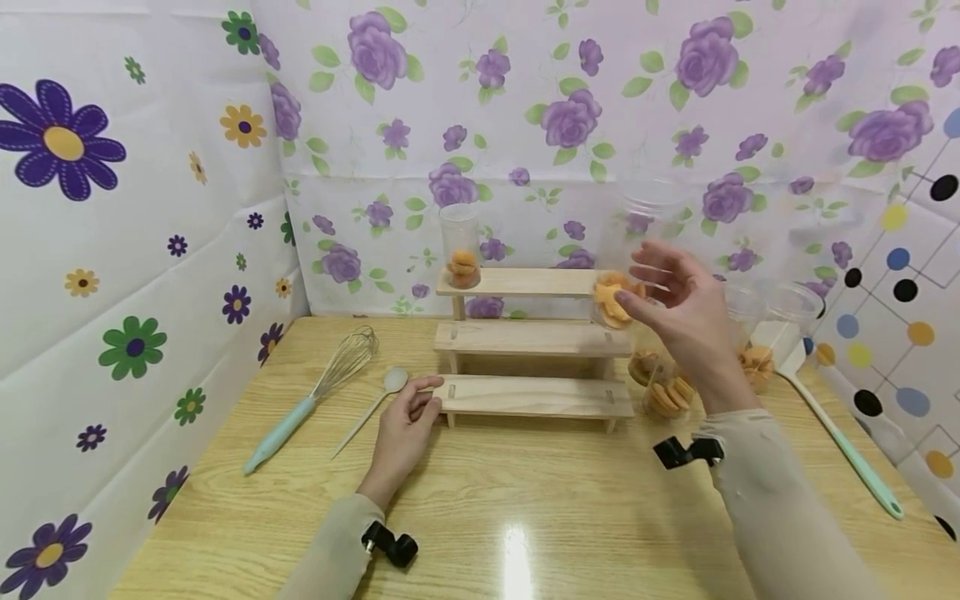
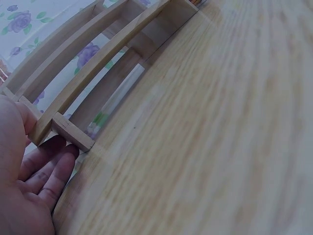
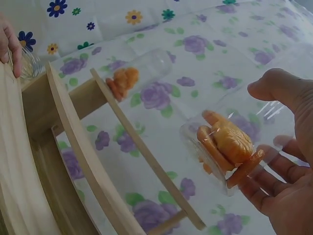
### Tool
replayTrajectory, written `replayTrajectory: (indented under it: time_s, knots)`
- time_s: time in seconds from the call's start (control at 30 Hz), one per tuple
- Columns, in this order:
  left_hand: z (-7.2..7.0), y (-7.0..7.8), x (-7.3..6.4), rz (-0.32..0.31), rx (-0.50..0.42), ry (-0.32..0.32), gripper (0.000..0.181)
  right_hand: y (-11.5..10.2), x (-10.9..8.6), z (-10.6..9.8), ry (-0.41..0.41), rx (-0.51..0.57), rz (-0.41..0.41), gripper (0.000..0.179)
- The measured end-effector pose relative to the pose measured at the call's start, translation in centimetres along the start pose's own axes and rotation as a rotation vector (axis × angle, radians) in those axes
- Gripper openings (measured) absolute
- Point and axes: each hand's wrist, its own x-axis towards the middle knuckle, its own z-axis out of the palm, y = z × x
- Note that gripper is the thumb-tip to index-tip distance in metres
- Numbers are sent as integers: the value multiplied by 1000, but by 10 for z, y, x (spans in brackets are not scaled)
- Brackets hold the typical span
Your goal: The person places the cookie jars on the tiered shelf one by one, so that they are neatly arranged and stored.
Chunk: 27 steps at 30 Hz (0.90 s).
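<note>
My right hand (image 1: 678,312) holds the jar (image 3: 220,147) with thumb and fingers curved wide around it — long axis roughly upright, at the top shelf's (image 1: 525,283) right end. My left hand (image 1: 406,421), farther off, pinches the rack's (image 1: 532,337) lower left corner.

No lettering, labels or numbers readable — wrist views soft, so not certain.

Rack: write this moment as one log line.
left hand: holding rack; right hand: holding jar near top shelf; another jar: standing at its left end
</note>
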Motion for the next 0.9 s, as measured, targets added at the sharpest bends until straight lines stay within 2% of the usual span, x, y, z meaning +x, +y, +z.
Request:
replayTrajectory:
  time_s: [0.37,0.57,0.9]
  knots:
    - [-3,0,0,4,12,7,30,4,43,45,-67,80,2,69]
    - [-3,-2,-1,16,11,9,30,7,63,67,-80,94,33,74]
    - [-2,-1,-1,20,-6,0,30,13,88,90,-117,79,41,77]
